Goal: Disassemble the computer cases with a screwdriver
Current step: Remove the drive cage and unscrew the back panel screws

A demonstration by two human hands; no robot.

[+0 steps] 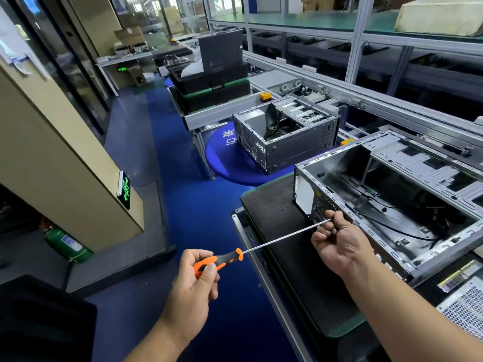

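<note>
An open grey computer case (407, 205) lies on its side on a black mat (277, 212) at the right. My left hand (196, 280) grips the orange-and-black handle of a long screwdriver (277, 240). The shaft runs up and right to the case's rear panel. My right hand (339, 244) has its fingers curled round the shaft near the tip, right against the case's back edge. The tip itself is hidden behind those fingers.
A second open case (285, 134) stands farther back on a blue round platform (224, 158). Black trays (211, 84) are stacked on a conveyor table behind it. A perforated metal part (465, 309) lies at the lower right. Blue floor aisle runs on the left, with a green cylinder (68, 244).
</note>
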